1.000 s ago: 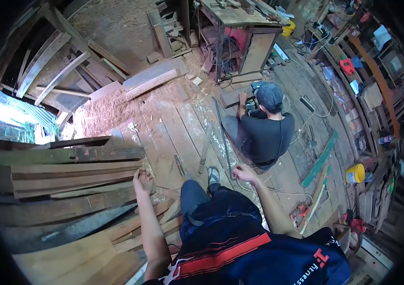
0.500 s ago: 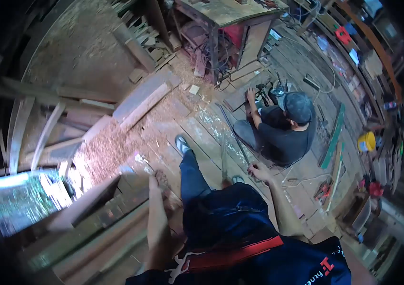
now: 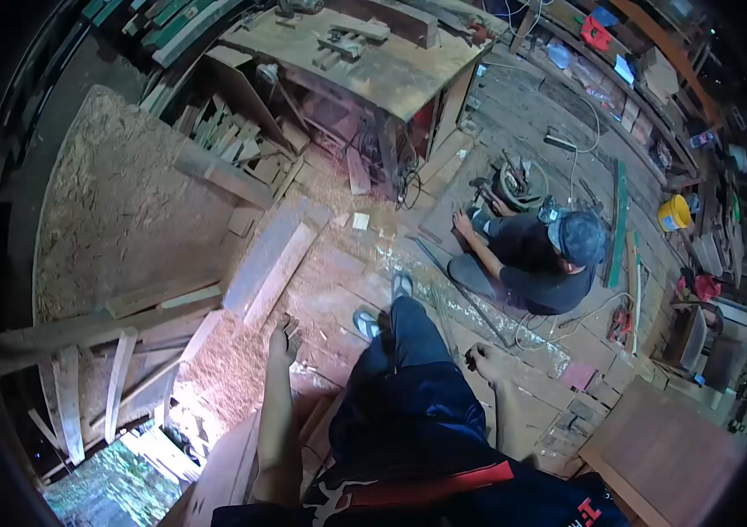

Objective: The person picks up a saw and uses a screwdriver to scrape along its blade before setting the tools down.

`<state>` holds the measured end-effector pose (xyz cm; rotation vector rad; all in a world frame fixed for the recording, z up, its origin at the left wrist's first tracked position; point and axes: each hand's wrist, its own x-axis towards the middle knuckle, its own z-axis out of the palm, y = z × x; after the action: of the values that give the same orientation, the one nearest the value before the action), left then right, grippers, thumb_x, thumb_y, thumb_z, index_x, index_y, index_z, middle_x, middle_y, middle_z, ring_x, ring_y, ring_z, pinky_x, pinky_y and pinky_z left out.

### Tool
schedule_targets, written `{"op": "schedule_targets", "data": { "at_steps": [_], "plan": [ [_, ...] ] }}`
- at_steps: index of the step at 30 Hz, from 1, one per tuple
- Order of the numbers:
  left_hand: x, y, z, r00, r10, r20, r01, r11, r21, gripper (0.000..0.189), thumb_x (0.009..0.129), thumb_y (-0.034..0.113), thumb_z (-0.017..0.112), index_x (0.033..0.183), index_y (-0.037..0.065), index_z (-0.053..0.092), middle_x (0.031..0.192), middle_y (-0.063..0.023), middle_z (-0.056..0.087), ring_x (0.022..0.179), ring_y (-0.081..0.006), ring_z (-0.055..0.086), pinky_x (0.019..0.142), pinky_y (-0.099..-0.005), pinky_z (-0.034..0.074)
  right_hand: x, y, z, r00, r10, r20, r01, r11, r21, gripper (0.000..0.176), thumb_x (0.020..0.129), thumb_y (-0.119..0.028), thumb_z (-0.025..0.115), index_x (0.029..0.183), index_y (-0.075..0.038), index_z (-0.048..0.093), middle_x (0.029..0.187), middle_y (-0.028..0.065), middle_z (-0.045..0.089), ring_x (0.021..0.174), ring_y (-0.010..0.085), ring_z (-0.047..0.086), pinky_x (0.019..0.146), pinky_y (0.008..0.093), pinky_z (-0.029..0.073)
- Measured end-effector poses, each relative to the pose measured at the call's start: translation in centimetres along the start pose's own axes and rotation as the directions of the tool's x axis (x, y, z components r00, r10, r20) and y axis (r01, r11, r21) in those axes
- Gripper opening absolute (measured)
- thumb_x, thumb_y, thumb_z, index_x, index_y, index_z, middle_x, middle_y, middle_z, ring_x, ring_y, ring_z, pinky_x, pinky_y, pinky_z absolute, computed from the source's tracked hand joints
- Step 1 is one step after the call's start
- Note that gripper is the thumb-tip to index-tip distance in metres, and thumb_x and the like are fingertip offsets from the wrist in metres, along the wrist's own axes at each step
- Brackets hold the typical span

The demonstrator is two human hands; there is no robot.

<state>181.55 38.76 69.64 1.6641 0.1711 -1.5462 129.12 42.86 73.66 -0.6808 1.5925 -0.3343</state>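
Note:
My left hand (image 3: 283,341) hangs in the air over reddish sawdust (image 3: 228,360), fingers loosely apart and nothing in them. Near it lies a thick plank (image 3: 281,274) with a pale edge. On the other side of my legs, my right hand (image 3: 486,363) is curled around something dark that I cannot make out. A long dark bar (image 3: 461,290) lies on the floorboards ahead of that hand. Beyond the bar sits a person in a cap (image 3: 536,268), bent over with hands low near a bucket of tools (image 3: 518,183).
A wooden workbench (image 3: 444,75) carries wood pieces at the top. Stacked offcuts (image 3: 224,132) lie left of it. At the right are a yellow bucket (image 3: 674,212), a green board (image 3: 617,224), loose cables and a brown panel (image 3: 668,448). Timber frames stand at the left.
I have taken a step and my view has shifted, so both my feet show and more of the workbench is in sight. The stacked boards at lower left have mostly left view.

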Motion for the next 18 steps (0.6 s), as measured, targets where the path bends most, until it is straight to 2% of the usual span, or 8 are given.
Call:
{"op": "schedule_targets", "data": {
  "at_steps": [5,7,10,11,13,15,16,18],
  "plan": [
    [4.9,6.7,4.6,0.996,0.022,0.087,-0.019,0.999,-0.031,0.033,0.093,0.034,0.054,0.119,0.014,0.055,0.113,-0.0025,0.062,0.078,-0.0156,0.055,0.069,-0.0287,0.045,7.3,-3.6,1.3,1.0,-0.026,-0.005,0.026,1.0,-0.001,0.028,0.093,-0.023,0.05,0.089,0.0,0.066,0.074,0.0086,0.065,0.067,0.0178,0.062,0.064,0.034,0.049],
    [3.9,9.7,7.9,0.997,0.039,0.059,-0.038,0.999,-0.029,0.032,0.093,0.033,0.053,0.118,0.014,0.055,0.113,-0.0026,0.063,0.079,-0.0161,0.055,0.07,-0.0297,0.045,9.9,-8.1,1.3,0.996,-0.092,0.001,0.091,0.986,-0.14,0.026,0.094,-0.019,0.049,0.086,0.001,0.063,0.073,0.008,0.064,0.063,0.0139,0.059,0.057,0.0288,0.046],
    [5.2,13.4,12.4,0.995,0.08,0.066,-0.082,0.996,0.023,0.03,0.093,0.032,0.052,0.116,0.013,0.057,0.115,-0.0039,0.062,0.084,-0.0182,0.055,0.07,-0.0315,0.047,12.6,-16.0,1.2,0.971,-0.24,-0.021,0.232,0.956,-0.182,0.029,0.093,-0.022,0.051,0.085,0.002,0.064,0.072,0.0094,0.065,0.066,0.0151,0.062,0.06,0.0303,0.048],
    [5.5,14.1,13.3,0.994,0.085,0.068,-0.087,0.995,0.039,0.03,0.093,0.031,0.052,0.116,0.013,0.057,0.116,-0.004,0.062,0.084,-0.0187,0.055,0.069,-0.0313,0.049,14.2,-17.6,1.0,0.957,-0.285,-0.055,0.252,0.908,-0.335,0.026,0.089,-0.022,0.054,0.081,0.002,0.063,0.071,0.0101,0.066,0.067,0.0152,0.063,0.062,0.0325,0.049],
    [5.8,16.2,15.9,0.99,0.104,0.093,-0.111,0.991,0.07,0.031,0.093,0.031,0.051,0.117,0.013,0.057,0.116,-0.0028,0.062,0.085,-0.0187,0.055,0.07,-0.0304,0.048,16.7,-20.9,1.0,0.927,-0.366,-0.083,0.317,0.881,-0.351,0.037,0.088,-0.031,0.054,0.086,0.004,0.065,0.075,0.0242,0.066,0.078,0.0375,0.068,0.072,0.0462,0.05],
    [6.2,18.1,18.0,0.987,0.103,0.127,-0.114,0.99,0.084,0.032,0.093,0.031,0.052,0.119,0.013,0.056,0.116,-0.0023,0.062,0.085,-0.0184,0.055,0.071,-0.03,0.047,18.8,-25.0,1.3,0.845,-0.519,-0.129,0.409,0.783,-0.469,0.034,0.086,-0.028,0.055,0.085,0.004,0.064,0.075,0.0244,0.066,0.079,0.0404,0.067,0.072,0.0482,0.05],
    [6.6,18.9,19.0,0.985,0.118,0.128,-0.131,0.986,0.101,0.037,0.094,0.03,0.05,0.123,0.007,0.053,0.112,-0.0065,0.062,0.086,-0.0182,0.055,0.076,-0.0308,0.046,19.2,-27.3,1.8,0.799,-0.584,-0.142,0.439,0.729,-0.526,0.032,0.086,-0.026,0.056,0.084,0.005,0.064,0.075,0.0245,0.066,0.079,0.0418,0.066,0.072,0.0491,0.049],
    [7.5,20.3,20.9,0.978,0.115,0.172,-0.136,0.984,0.116,0.037,0.093,0.03,0.051,0.122,0.006,0.054,0.111,-0.0069,0.062,0.085,-0.0177,0.056,0.075,-0.0293,0.046,20.0,-32.3,2.6,0.731,-0.665,-0.151,0.513,0.682,-0.521,0.024,0.079,-0.019,0.06,0.09,0.002,0.062,0.082,0.0222,0.063,0.087,0.042,0.061,0.084,0.0477,0.046]
  ]
}}
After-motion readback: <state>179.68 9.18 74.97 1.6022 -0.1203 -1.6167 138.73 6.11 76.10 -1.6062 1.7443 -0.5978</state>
